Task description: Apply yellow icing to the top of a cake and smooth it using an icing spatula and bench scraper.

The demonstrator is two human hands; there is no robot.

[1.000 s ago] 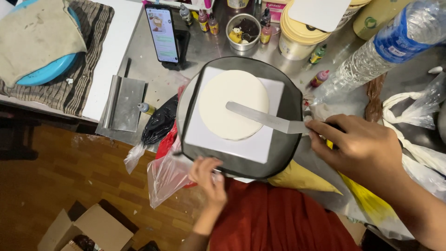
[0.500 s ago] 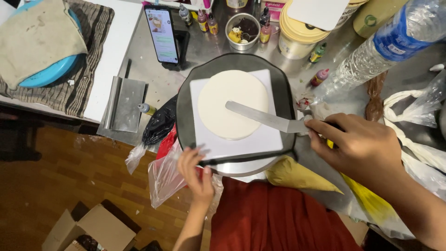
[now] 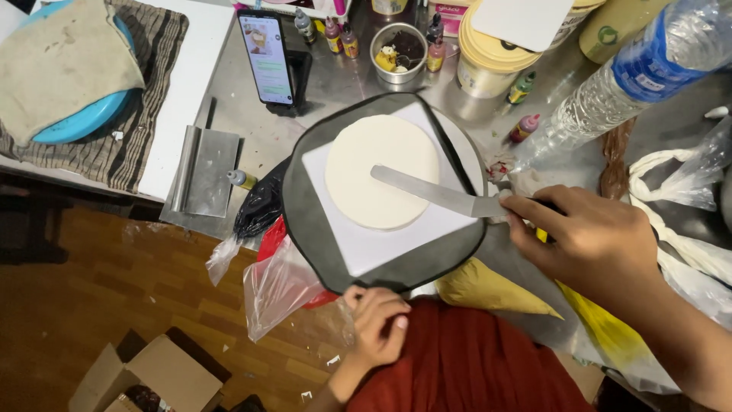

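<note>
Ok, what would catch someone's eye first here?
The round white cake on a white board at the centre of a dark turntable, with the right hand laying a long metal spatula across it. The left hand grips the turntable's near edge.

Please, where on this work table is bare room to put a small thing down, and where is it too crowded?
Bare steel shows between the phone, the metal scraper and the dark turntable. The back edge is crowded with small bottles, a tin cup and tubs. Right of the right hand, bags fill it.
</note>
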